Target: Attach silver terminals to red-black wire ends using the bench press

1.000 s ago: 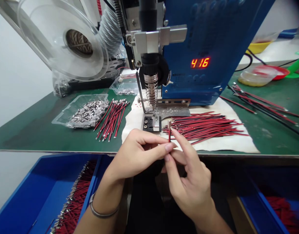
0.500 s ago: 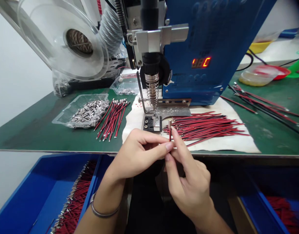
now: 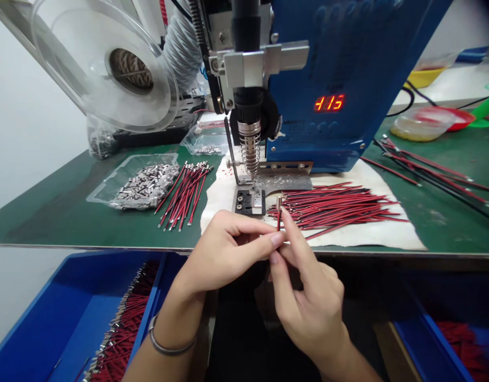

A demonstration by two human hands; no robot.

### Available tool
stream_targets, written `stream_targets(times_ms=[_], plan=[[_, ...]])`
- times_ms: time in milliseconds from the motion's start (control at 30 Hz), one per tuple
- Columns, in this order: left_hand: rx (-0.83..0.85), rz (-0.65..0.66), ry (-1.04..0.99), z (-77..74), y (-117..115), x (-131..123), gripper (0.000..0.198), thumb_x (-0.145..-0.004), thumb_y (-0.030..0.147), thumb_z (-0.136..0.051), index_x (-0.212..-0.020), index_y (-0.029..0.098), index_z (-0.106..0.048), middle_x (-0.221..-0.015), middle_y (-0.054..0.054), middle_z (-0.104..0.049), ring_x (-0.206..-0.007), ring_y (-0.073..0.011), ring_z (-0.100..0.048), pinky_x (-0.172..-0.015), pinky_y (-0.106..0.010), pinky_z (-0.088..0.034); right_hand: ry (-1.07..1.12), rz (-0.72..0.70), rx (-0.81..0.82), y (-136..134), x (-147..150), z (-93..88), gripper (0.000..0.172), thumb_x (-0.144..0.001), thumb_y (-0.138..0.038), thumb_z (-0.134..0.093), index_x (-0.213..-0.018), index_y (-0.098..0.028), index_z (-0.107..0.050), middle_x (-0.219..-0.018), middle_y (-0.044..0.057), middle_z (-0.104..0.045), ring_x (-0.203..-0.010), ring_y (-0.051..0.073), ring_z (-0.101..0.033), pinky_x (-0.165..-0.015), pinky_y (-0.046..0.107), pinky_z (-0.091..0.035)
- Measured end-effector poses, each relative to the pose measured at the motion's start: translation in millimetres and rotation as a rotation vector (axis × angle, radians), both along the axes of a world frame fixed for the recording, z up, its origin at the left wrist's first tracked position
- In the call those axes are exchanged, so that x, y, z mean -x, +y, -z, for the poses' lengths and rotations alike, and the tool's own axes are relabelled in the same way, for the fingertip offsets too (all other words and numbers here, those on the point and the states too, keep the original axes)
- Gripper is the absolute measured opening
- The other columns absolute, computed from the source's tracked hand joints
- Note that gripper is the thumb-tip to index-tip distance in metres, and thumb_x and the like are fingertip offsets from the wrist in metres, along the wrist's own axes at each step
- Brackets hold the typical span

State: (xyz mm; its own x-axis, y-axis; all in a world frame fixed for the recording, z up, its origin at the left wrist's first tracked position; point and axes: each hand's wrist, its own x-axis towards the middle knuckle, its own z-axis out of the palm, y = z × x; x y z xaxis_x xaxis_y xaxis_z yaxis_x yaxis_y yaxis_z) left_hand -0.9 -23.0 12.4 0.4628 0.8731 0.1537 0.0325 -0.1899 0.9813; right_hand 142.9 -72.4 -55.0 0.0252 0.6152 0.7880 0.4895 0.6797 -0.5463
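Between thumb and forefinger, my left hand (image 3: 232, 249) pinches a short red-and-black wire (image 3: 279, 222) held upright. A small silver metal connector (image 3: 279, 203) caps its top end. My right hand (image 3: 311, 297) is closed around the lower part of the same wire, its forefinger stretched up just below the connector. The wire's lower end is hidden by my fingers. Just behind my hands is the small black fixture (image 3: 244, 203) of a soldering machine (image 3: 250, 143). Right beside the wire lies a pile of red-and-black wires (image 3: 340, 204) on a white sheet (image 3: 403, 237).
A clear tray (image 3: 99, 193) of silver connectors stands left, next to a bundle of wires with connectors (image 3: 184, 196). Below the bench edge a blue bin (image 3: 65, 302) holds many finished-looking wires. The machine's blue housing (image 3: 319, 138) rises behind; more wires (image 3: 435, 170) lie right.
The red display on the blue housing now reads differently, with three lit characters. Both hands and the wire hold almost the same position.
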Motion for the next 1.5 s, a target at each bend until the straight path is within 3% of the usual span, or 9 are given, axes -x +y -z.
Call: stream_targets(times_ms=[267,567,767,867,933,1033,1100,1200,1500], plan=[[-0.02,0.011,-0.006,2.1,0.6,-0.7,0.023,-0.082,0.009,-0.082,-0.097,0.026,-0.087,-0.073,0.0,-0.079,-0.066,-0.0088,-0.07,-0.061,-0.01,-0.052,-0.018,0.017,0.005,-0.3,-1.1,1.5,0.074,-0.096,0.0,-0.059,-0.163,-0.022,-0.036,-0.14,0.01,-0.069,-0.093,0.015,-0.079,-0.088,0.022,-0.064],[0.009,0.024,0.001,1.5,-0.5,-0.5,0.026,-0.081,0.005,-0.08,-0.093,0.026,-0.088,-0.07,0.004,-0.076,-0.06,-0.0033,-0.059,-0.057,-0.007,-0.046,-0.012,-0.013,0.037,-0.9,-1.8,0.8,0.073,-0.097,-0.001,-0.057,-0.164,-0.021,-0.035,-0.139,0.011,-0.07,-0.083,0.012,-0.078,-0.086,0.022,-0.063],[0.042,0.038,-0.014,1.3,-0.9,0.7,0.017,-0.087,0.011,-0.076,-0.089,0.024,-0.087,-0.068,0.004,-0.074,-0.061,-0.0038,-0.059,-0.058,-0.008,-0.046,0.03,-0.039,0.083,-1.0,0.0,-2.9,0.067,-0.099,-0.004,-0.058,-0.162,-0.016,-0.037,-0.103,0.002,-0.08,-0.056,0.006,-0.066,-0.081,0.018,-0.062],[0.042,0.025,0.005,1.0,-1.1,1.1,0.012,-0.089,0.015,-0.076,-0.085,0.021,-0.086,-0.068,0.003,-0.072,-0.058,-0.004,-0.055,-0.057,-0.009,-0.046,0.039,-0.049,0.089,-0.3,1.4,-2.8,0.065,-0.099,-0.004,-0.058,-0.16,-0.014,-0.039,-0.093,-0.001,-0.079,-0.055,0.006,-0.065,-0.083,0.017,-0.061],[0.015,0.017,-0.001,0.4,-1.0,0.5,0.016,-0.091,0.02,-0.074,-0.078,0.018,-0.083,-0.059,0.004,-0.064,-0.052,-0.0025,-0.047,-0.052,-0.009,-0.041,0.039,-0.047,0.093,-0.3,1.7,-2.5,0.063,-0.099,-0.003,-0.058,-0.159,-0.013,-0.041,-0.098,0.002,-0.081,-0.064,0.007,-0.072,-0.086,0.017,-0.061],[-0.033,-0.009,0.005,-0.1,-1.1,-0.8,0.044,-0.1,0.031,-0.063,-0.059,0.013,-0.069,-0.049,0.004,-0.051,-0.048,-0.0032,-0.041,-0.046,-0.011,-0.036,0.029,-0.054,0.07,-0.5,1.5,-1.6,0.063,-0.098,-0.002,-0.058,-0.158,-0.014,-0.043,-0.123,0.007,-0.078,-0.094,0.011,-0.078,-0.092,0.016,-0.059],[-0.051,-0.027,0.034,0.2,-1.6,-1.1,0.058,-0.104,0.034,-0.054,-0.05,0.013,-0.055,-0.046,0.002,-0.046,-0.047,-0.0043,-0.04,-0.047,-0.014,-0.036,0.022,-0.074,0.059,-0.4,0.9,-0.5,0.064,-0.098,-0.001,-0.058,-0.158,-0.016,-0.044,-0.135,0.007,-0.073,-0.104,0.011,-0.077,-0.095,0.016,-0.058],[-0.064,-0.033,0.069,0.9,-2.1,-0.6,0.062,-0.106,0.032,-0.049,-0.047,0.013,-0.045,-0.045,0.002,-0.044,-0.047,-0.0045,-0.04,-0.048,-0.015,-0.037,0.026,-0.102,0.07,0.0,-0.2,1.0,0.065,-0.098,0.001,-0.057,-0.159,-0.017,-0.043,-0.137,0.007,-0.072,-0.101,0.009,-0.077,-0.093,0.016,-0.059],[-0.06,-0.001,0.032,0.3,-1.9,-1.9,0.06,-0.106,0.029,-0.046,-0.048,0.013,-0.044,-0.048,0.002,-0.045,-0.048,-0.0041,-0.04,-0.05,-0.014,-0.039,0.036,-0.112,0.083,-2.2,-2.4,1.2,0.065,-0.099,0.0,-0.055,-0.16,-0.019,-0.042,-0.136,0.007,-0.072,-0.098,0.011,-0.077,-0.087,0.017,-0.06]])
